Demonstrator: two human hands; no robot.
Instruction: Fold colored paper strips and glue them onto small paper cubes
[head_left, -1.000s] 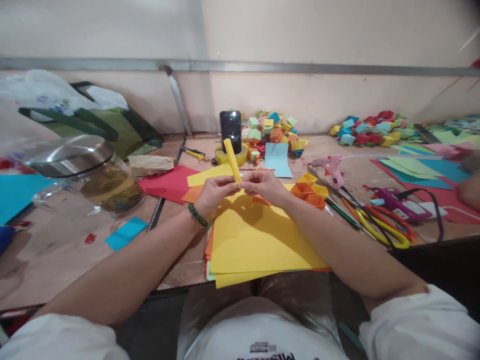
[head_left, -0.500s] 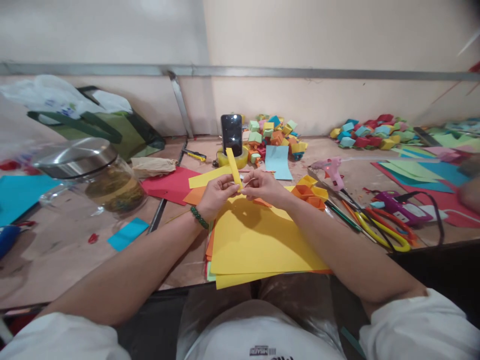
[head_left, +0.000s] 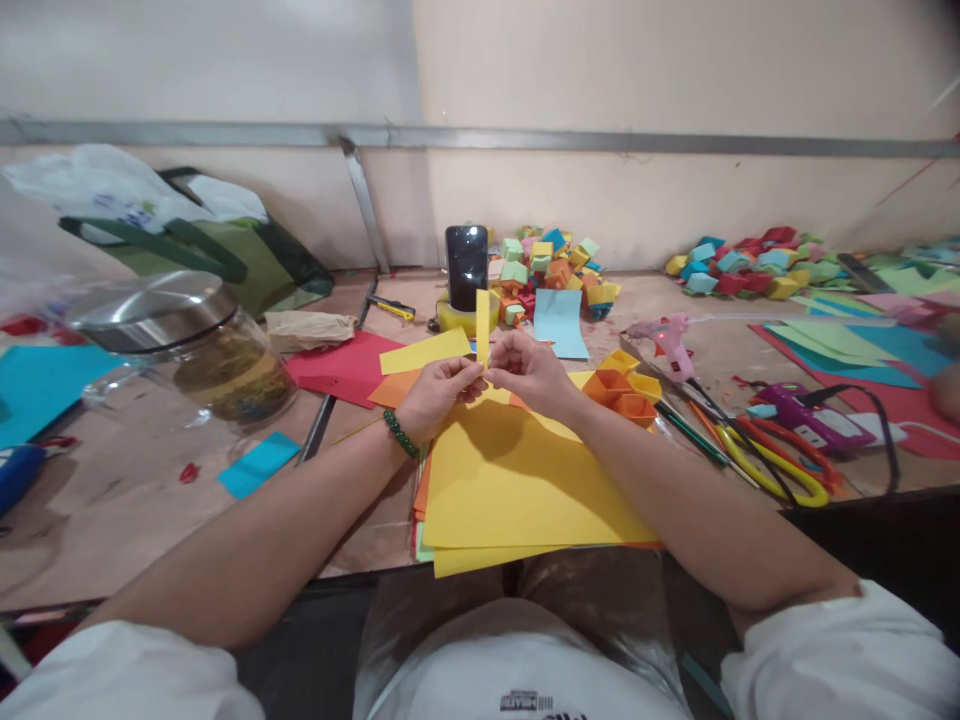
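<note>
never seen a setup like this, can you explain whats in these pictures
There is no robot here, only a person working bare-handed, seen from a camera worn on the head, looking forward and down. The left hand pinches the lower end of a yellow paper strip, held upright; the right hand is close beside that end, but whether it touches is hard to tell. Beneath them lies a stack of paper with yellow sheets on top. Around it on the table are folded orange and yellow pieces, a pink glue gun, a propped phone and a lidded glass jug.
</note>
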